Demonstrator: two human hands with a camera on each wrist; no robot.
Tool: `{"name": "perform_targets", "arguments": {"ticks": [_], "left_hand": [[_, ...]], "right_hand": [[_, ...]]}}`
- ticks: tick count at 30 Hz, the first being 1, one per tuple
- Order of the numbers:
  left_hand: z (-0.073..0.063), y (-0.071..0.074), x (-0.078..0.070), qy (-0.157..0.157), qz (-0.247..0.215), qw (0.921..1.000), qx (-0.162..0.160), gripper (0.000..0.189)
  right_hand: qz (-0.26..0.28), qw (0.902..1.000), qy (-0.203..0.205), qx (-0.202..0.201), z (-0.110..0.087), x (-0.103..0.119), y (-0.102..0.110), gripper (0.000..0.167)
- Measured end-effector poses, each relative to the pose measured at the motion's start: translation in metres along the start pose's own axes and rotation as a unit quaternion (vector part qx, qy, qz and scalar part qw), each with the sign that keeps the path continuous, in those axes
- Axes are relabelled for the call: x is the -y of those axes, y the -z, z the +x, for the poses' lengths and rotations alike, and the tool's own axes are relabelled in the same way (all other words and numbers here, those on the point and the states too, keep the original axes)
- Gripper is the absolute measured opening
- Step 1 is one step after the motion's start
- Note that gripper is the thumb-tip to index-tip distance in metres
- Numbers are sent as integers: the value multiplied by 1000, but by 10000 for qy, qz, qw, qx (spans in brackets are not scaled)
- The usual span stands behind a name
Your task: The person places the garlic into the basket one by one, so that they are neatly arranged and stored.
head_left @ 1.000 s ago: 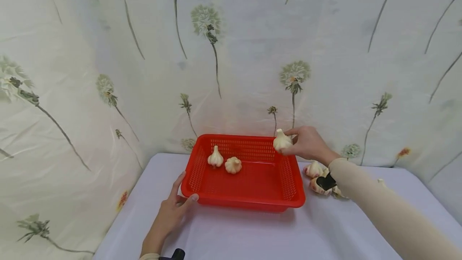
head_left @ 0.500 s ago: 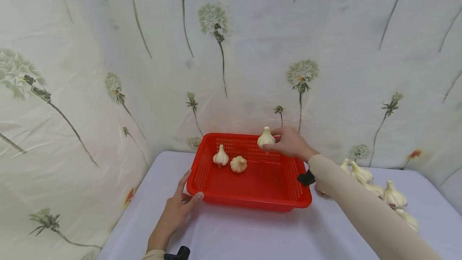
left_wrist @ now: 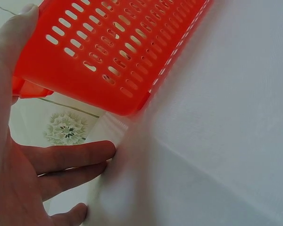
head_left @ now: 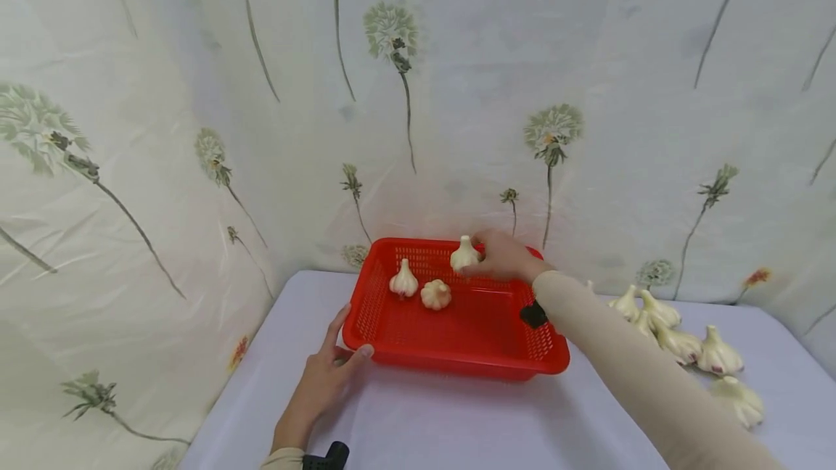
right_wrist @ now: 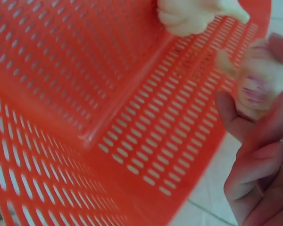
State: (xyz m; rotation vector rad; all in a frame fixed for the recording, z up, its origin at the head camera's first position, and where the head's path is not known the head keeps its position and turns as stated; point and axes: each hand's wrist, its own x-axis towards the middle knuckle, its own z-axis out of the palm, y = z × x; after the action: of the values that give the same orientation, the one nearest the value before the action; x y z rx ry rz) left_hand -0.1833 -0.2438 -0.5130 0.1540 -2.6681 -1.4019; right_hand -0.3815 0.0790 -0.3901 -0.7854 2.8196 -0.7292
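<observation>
Right hand pinches a garlic bulb over the red basket, far side, about 12 o'clock. Left hand rests fingers relaxed, thumb on the basket's corner at 7 o'clock. Two bulbs lie inside; loose bulbs at 3 o'clock.

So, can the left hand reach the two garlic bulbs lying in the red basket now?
Probably yes: the left hand rests at the red basket corner, the basket is open on top, and nothing covers the two garlic bulbs.
</observation>
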Motion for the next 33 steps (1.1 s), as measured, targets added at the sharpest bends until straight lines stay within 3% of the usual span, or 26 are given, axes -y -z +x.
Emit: {"name": "perform_targets", "arguments": {"ticks": [8, 20, 33], "left_hand": [[2, 0, 1, 3, 51, 10000, 0, 81], [2, 2, 3, -100, 30, 9999, 5, 82], [3, 1, 3, -55, 87, 9999, 6, 82]], "right_hand": [[-34, 9995, -129, 292, 7, -3, -17, 71], [-630, 9949, -491, 621, 17, -21, -44, 71], [-274, 9946, -675, 744, 17, -32, -54, 67]]}}
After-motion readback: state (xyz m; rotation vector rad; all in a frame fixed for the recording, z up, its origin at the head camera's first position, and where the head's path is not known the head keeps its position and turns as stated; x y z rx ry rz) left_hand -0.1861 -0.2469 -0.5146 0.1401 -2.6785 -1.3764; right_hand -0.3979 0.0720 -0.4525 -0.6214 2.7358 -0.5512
